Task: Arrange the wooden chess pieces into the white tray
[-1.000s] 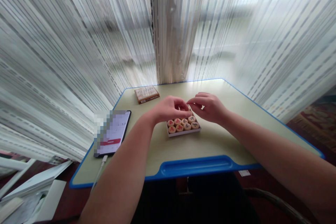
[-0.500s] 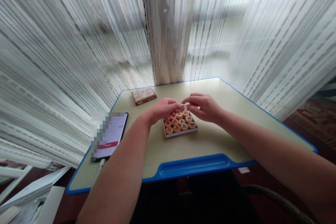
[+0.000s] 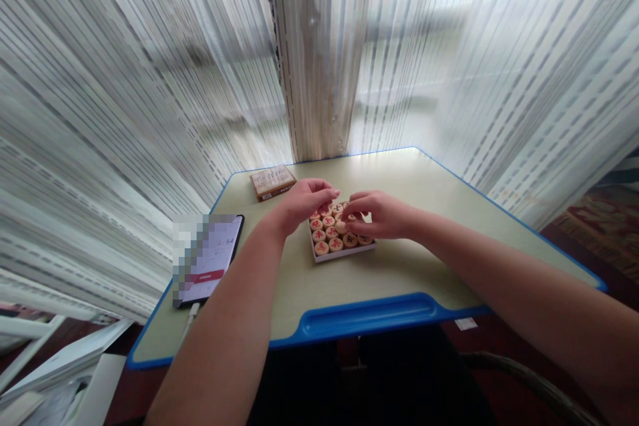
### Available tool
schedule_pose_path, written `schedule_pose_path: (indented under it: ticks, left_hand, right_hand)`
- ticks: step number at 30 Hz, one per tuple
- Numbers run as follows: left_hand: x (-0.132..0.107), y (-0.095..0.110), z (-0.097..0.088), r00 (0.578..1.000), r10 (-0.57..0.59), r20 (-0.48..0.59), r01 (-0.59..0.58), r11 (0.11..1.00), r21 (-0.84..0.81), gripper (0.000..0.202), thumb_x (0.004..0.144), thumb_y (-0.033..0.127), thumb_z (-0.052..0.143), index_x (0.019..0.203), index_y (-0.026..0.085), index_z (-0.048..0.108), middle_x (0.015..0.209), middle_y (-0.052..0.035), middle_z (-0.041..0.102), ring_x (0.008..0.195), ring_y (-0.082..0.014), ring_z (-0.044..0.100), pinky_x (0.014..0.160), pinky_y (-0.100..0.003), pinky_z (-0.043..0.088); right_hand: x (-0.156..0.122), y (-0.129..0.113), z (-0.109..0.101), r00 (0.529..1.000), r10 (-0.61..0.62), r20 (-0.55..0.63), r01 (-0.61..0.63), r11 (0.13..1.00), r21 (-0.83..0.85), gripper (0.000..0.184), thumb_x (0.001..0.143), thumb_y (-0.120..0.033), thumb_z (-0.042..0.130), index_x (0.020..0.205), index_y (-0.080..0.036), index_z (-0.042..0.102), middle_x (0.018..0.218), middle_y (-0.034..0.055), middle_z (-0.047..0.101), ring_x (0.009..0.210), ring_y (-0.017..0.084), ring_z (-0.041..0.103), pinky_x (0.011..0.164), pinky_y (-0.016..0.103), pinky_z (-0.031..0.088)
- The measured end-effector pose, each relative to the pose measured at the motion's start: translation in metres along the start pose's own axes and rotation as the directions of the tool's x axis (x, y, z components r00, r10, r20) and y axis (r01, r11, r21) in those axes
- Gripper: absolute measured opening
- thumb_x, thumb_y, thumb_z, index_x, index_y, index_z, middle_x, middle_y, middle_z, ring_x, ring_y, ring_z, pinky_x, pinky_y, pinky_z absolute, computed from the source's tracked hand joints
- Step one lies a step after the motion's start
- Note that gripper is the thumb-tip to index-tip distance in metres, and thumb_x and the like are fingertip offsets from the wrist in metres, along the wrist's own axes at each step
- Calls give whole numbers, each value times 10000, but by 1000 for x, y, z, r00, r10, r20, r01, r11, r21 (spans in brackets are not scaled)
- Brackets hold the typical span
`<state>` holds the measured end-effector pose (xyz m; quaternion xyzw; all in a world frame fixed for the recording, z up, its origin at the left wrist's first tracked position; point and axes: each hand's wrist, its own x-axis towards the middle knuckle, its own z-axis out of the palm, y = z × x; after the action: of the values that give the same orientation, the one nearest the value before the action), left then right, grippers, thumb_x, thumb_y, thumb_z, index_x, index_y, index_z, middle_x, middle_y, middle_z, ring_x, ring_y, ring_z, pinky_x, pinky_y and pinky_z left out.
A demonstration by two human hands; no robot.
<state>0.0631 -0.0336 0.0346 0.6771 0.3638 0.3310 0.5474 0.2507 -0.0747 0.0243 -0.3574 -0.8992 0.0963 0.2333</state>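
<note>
A shallow white box (image 3: 344,254) lies in the middle of the desk, filled with several round wooden chess pieces (image 3: 327,233) marked in red and black. My left hand (image 3: 299,203) hovers over the box's far left part, fingers curled in a pinch on a piece at its fingertips. My right hand (image 3: 382,214) rests over the box's right side, fingers bent down onto the pieces and pinching one. Both hands cover part of the pieces.
A pale desk with a blue rim (image 3: 364,319) and a pen groove at the front. A phone (image 3: 207,258) with a cable lies at the left. The box lid (image 3: 273,181) sits at the far left. Sheer curtains (image 3: 150,80) surround the desk.
My right hand has dropped lower onto the pieces in the box. My left hand has lifted slightly toward the far side. The view settled after shifting left.
</note>
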Motion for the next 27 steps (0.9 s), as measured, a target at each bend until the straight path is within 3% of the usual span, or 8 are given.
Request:
schedule_pose_path:
  ticks: [6,13,17,27]
  left_hand:
    - [3,-1,0,993,42,-113,-45,998,-31,231,638,323,684,632,137,548,496,40,498,441,-46,416,441,-189,313]
    - [5,-1,-2,960,93,-265,-116,991,-73,197,644,305,646,611,152,526,473,54,463,425,-42,386,446,-193,309]
    - [5,0,-1,963,87,-256,-107,992,-63,173,642,286,628,605,149,530,477,50,469,436,-46,398,452,-195,311]
    - [6,-1,1,966,98,-239,-100,995,3,182,648,298,628,617,146,533,491,51,479,450,-54,402,465,-206,313]
  right_hand:
    - [1,-6,1,997,22,71,-22,1000,-5,174,762,-229,607,876,-164,721,835,70,642,714,146,585,682,271,457]
    - [3,-3,3,993,41,107,-39,999,-16,179,799,-237,574,852,-159,727,815,79,655,705,151,586,654,266,443]
    - [3,-4,3,993,72,98,-68,997,-41,183,799,-244,576,861,-156,724,819,77,657,702,148,582,645,260,431]
    - [8,-12,4,953,279,118,-265,957,-119,220,781,-348,594,806,-178,731,772,57,697,650,141,566,571,242,371]
